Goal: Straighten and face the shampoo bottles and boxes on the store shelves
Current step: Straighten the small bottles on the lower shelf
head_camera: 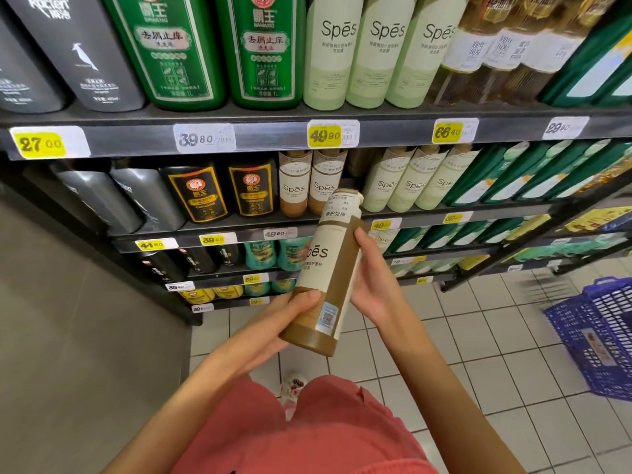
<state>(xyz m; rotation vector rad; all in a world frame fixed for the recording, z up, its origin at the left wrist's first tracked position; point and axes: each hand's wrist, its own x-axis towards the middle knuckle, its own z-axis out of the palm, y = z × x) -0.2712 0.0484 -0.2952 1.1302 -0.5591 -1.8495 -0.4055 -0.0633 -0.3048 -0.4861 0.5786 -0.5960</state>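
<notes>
Both hands hold it! The left hand (285, 318) grips the brown Spēs bottle (328, 265) near its base, the right hand (372, 287) at mid-body. At centre frame, its long axis tilts cap-first toward the matching brown bottles (295, 186) shelved just above.

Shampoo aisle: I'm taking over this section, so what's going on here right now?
A person stands in front of the shelves holding a brown Spes bottle in both hands, tilted with its cap up towards the shelves. The left hand grips it near the base and the right hand holds its side. Two matching brown bottles stand on the second shelf, with a gap beside them. A blue basket sits on the floor.
</notes>
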